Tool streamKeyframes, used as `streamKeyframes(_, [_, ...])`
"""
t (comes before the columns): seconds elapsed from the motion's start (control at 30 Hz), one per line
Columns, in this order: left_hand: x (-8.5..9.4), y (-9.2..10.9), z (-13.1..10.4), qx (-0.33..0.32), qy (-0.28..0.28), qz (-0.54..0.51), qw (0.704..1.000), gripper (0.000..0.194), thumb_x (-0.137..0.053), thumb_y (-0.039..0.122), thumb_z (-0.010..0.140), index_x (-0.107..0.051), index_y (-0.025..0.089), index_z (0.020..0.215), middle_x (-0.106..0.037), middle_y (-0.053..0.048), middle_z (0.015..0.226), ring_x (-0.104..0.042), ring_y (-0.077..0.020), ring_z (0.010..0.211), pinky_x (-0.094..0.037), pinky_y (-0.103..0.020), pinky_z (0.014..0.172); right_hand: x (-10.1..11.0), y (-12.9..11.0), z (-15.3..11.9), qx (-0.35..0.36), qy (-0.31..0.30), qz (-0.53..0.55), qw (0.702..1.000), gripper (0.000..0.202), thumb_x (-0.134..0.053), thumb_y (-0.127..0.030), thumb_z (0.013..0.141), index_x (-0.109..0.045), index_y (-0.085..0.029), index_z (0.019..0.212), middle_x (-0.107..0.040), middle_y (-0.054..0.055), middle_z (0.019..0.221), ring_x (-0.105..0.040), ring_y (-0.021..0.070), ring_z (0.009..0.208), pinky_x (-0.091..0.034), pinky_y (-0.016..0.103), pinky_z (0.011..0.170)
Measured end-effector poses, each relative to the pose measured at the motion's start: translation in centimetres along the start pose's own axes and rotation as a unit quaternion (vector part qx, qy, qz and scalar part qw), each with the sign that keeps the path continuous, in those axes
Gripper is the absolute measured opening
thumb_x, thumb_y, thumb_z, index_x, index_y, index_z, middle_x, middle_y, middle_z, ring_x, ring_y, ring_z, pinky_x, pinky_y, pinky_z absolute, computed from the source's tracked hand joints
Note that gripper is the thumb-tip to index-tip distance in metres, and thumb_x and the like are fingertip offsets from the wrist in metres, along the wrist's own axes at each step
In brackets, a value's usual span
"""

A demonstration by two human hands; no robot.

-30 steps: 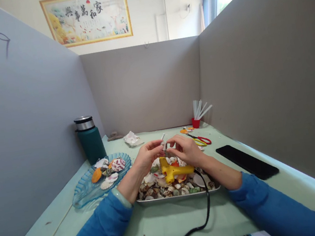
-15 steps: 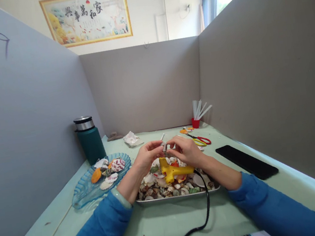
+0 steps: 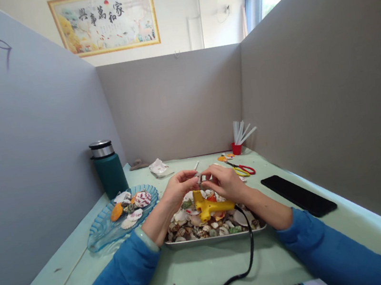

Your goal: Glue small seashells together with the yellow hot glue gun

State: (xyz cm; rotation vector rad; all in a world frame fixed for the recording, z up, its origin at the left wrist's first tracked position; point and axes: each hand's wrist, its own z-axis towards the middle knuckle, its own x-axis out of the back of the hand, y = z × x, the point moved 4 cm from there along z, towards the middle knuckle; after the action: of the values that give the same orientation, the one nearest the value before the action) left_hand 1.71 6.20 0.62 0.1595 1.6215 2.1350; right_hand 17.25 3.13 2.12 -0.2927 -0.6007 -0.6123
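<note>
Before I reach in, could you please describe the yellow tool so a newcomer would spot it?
On the pale-green table, find the central tray heaped with shells. The yellow tool lies on them, roughly T-shaped; unlike the shells, it trails a black cord.

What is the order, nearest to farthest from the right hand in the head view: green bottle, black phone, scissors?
1. Scissors, just right of the right hand.
2. Black phone, farther out right.
3. Green bottle, across on the left.
</note>
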Motion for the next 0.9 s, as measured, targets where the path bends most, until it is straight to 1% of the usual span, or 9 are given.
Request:
streamKeyframes(0.13, [-0.2,0.2,-0.1,-0.003,-0.002,0.015,1.0,0.039,-0.076,0.027,0.061,-0.065,0.013,0.095,-0.065,-0.007,0.087,-0.062,-0.015,0.071,-0.047,-0.03,0.07,0.1,0.1,0.0,-0.008,0.006,0.0,1.0,0.016,-0.054,-0.026,0.084,-0.058,-0.018,0.097,-0.058,0.004,0.08,-0.05,0.0124,0.06,-0.038,0.025,0.059])
streamKeyframes(0.27, [-0.4,0.4,-0.2,-0.021,-0.004,0.027,0.999,0.04,-0.076,0.027,0.061,-0.065,0.014,0.097,-0.066,-0.007,0.089,-0.062,-0.0165,0.074,-0.047,-0.031,0.072,0.1,0.2,-0.1,-0.018,0.021,0.002,1.0,0.017,-0.055,-0.027,0.084,-0.058,-0.019,0.098,-0.058,0.005,0.081,-0.051,0.013,0.062,-0.038,0.025,0.059])
streamKeyframes(0.37, [-0.5,0.5,-0.3,-0.016,-0.002,0.018,1.0,0.039,-0.075,0.026,0.061,-0.065,0.014,0.097,-0.066,-0.008,0.089,-0.062,-0.0166,0.075,-0.047,-0.031,0.073,0.1,0.3,-0.2,-0.024,0.024,0.004,0.999,0.018,-0.055,-0.03,0.084,-0.057,-0.019,0.098,-0.059,0.005,0.083,-0.052,0.013,0.062,-0.038,0.024,0.058])
streamKeyframes(0.47, [-0.8,0.7,-0.3,-0.014,-0.004,-0.002,1.0,0.038,-0.074,0.025,0.063,-0.064,0.013,0.098,-0.065,-0.009,0.09,-0.061,-0.0169,0.077,-0.047,-0.031,0.073,0.1,0.4,-0.2,-0.035,0.023,0.013,0.999,0.022,-0.055,-0.034,0.084,-0.056,-0.019,0.1,-0.059,0.005,0.084,-0.051,0.0115,0.059,-0.039,0.024,0.058])
streamKeyframes(0.57, [-1.0,1.0,-0.5,-0.03,-0.009,0.006,0.999,0.041,-0.071,0.024,0.066,-0.062,0.015,0.105,-0.063,-0.01,0.097,-0.06,-0.018,0.083,-0.047,-0.031,0.074,0.1,0.5,-0.2,-0.054,0.026,0.028,0.998,0.028,-0.056,-0.037,0.084,-0.054,-0.018,0.104,-0.06,0.004,0.083,-0.049,0.01,0.054,-0.039,0.024,0.058])
streamKeyframes(0.67, [-1.3,1.2,-0.6,-0.062,-0.012,0.051,0.997,0.046,-0.069,0.023,0.068,-0.06,0.018,0.113,-0.061,-0.009,0.103,-0.058,-0.0175,0.087,-0.046,-0.029,0.076,0.4,0.4,-0.1,-0.063,0.039,0.035,0.997,0.028,-0.054,-0.038,0.085,-0.054,-0.018,0.103,-0.06,0.004,0.081,-0.048,0.01,0.053,-0.039,0.025,0.057])
streamKeyframes(0.77, [-1.7,1.5,-0.8,-0.117,-0.023,0.123,0.985,0.048,-0.066,0.023,0.071,-0.058,0.024,0.118,-0.061,-0.007,0.107,-0.057,-0.0159,0.085,-0.045,-0.028,0.077,0.8,0.2,0.0,-0.061,0.055,0.03,0.996,0.025,-0.051,-0.037,0.087,-0.056,-0.018,0.103,-0.06,0.004,0.082,-0.048,0.0112,0.056,-0.04,0.025,0.058])
streamKeyframes(0.83, [-2.0,2.0,-1.2,-0.166,-0.024,0.191,0.967,0.046,-0.063,0.022,0.074,-0.058,0.027,0.119,-0.06,-0.006,0.109,-0.056,-0.0163,0.085,-0.044,-0.029,0.08,0.9,0.1,0.0,-0.053,0.057,0.025,0.997,0.023,-0.05,-0.035,0.088,-0.057,-0.019,0.103,-0.059,0.005,0.083,-0.049,0.0122,0.058,-0.041,0.026,0.06])
streamKeyframes(0.9, [-2.4,2.5,-1.6,-0.213,-0.019,0.257,0.942,0.045,-0.059,0.02,0.076,-0.058,0.028,0.12,-0.059,-0.006,0.111,-0.055,-0.0178,0.088,-0.042,-0.03,0.084,1.0,0.0,-0.1,-0.045,0.057,0.024,0.997,0.021,-0.048,-0.032,0.089,-0.057,-0.02,0.104,-0.06,0.006,0.087,-0.051,0.013,0.061,-0.042,0.027,0.063])
